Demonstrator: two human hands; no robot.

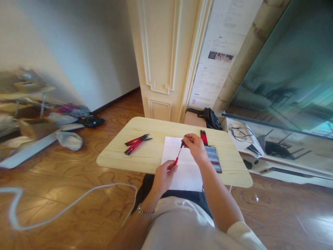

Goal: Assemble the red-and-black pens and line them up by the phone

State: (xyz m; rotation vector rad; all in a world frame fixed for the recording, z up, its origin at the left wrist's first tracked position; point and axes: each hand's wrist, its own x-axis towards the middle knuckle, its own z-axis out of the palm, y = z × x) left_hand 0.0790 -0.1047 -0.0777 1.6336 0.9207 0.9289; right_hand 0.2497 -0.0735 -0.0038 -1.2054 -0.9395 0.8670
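Observation:
My left hand (pixel 164 176) pinches a red pen barrel (pixel 176 161) over the lower-left part of a white paper sheet (pixel 186 177). Above it, my right hand (pixel 195 146) grips the black end piece (pixel 182 143) of the same pen. A thin dark shaft (pixel 179 152) spans the gap between the two parts, so the pen looks pulled apart. To the left lies a loose pile of red and black pens (pixel 136 144). Several more such pens (pixel 204 137) lie side by side beyond my right hand. My right forearm partly covers a dark, printed flat packet (pixel 213 159).
The light wooden table (pixel 111 156) has rounded corners and stands close to a cream panelled door (pixel 161 52). Behind it rests a black bag (pixel 212 118). A white cable (pixel 85 192) crosses the wooden floor at left, near boxes and bags. A large screen (pixel 293 76) is at right.

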